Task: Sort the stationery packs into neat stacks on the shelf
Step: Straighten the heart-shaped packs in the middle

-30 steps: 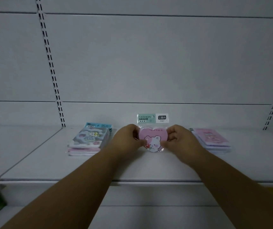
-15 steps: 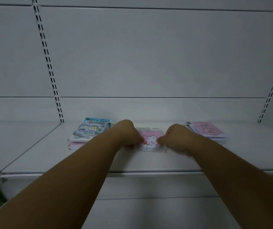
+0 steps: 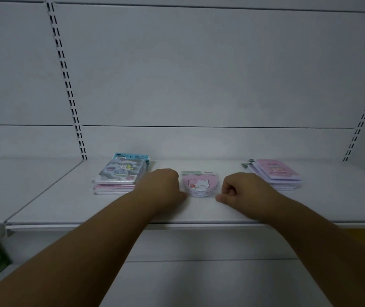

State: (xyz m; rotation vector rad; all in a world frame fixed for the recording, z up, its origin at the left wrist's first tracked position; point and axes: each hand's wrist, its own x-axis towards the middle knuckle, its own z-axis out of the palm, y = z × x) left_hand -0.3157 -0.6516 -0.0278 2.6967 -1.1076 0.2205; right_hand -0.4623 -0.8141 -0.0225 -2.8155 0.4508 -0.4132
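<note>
My left hand [image 3: 162, 188] and right hand [image 3: 242, 189], both loosely curled and holding nothing, flank the heart-shaped pack [image 3: 200, 184] lying flat on the shelf [image 3: 199, 213]; it seemingly tops similar packs.

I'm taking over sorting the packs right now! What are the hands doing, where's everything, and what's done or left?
Left hand: loosely curled, empty, resting on the white metal shelf beside the pink heart-shaped bear pack.
Right hand: curled, empty, on the pack's other side.
The heart pack lies flat, mid-shelf, on what looks like a few matching packs.
Grey-blue cartoon pack stack sits left; pink rectangular pack stack right.
Done: three stacks stand.
Left: no loose packs in view; maybe straighten edges.
</note>
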